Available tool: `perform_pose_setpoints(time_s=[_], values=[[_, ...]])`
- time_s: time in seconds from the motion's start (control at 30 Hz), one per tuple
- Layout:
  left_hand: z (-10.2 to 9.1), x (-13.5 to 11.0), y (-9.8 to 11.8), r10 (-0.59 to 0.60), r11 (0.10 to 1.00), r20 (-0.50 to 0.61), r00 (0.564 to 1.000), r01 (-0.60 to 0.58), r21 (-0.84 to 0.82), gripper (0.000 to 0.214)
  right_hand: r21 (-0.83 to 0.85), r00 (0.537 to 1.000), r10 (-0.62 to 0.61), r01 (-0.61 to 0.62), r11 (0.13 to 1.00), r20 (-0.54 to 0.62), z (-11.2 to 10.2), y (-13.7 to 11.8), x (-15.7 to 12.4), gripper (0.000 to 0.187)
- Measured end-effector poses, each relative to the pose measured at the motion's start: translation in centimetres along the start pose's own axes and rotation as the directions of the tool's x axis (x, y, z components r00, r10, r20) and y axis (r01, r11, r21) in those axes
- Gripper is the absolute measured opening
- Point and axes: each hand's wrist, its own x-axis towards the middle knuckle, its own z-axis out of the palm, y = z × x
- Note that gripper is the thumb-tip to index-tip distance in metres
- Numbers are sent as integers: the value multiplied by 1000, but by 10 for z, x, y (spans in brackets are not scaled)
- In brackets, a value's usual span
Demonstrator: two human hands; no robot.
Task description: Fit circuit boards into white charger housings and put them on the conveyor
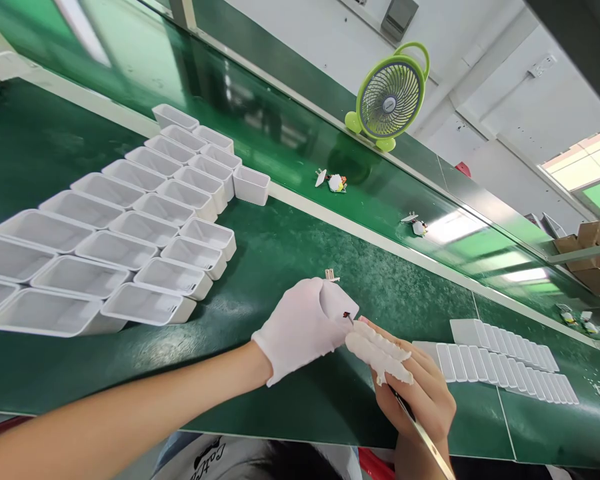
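My left hand point(305, 323), in a white glove, is closed around a small part, most of it hidden by the fingers. A tiny red and black bit point(347, 315) of it shows near the fingertips. Just beyond the glove is a small white piece with metal prongs point(331, 274); whether the hand touches it I cannot tell. My right hand point(410, 380), with white coverings on some fingers, grips slim metal tweezers point(423, 433). Their thin tip meets the red and black bit, and the back end slants down to the lower right.
White open bins point(140, 230) stand in rows at left on the green table point(260, 267). Stacked white trays point(500, 363) lie at right. Behind a pale rail, the green belt point(280, 143) carries small wired circuit assemblies point(337, 183). A green fan point(393, 100) stands beyond it.
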Motion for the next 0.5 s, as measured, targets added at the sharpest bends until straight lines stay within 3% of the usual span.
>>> perform_pose_setpoints(time_s=[0.37,0.5], values=[[2,-3,1,-32,997,84,996,37,-63,21,-196,997,-68,63,978,-19,4,1,1,29],[1,-3,7,3,1000,102,995,-1,-25,27,-231,998,-49,41,972,-29,5,0,-4,29]])
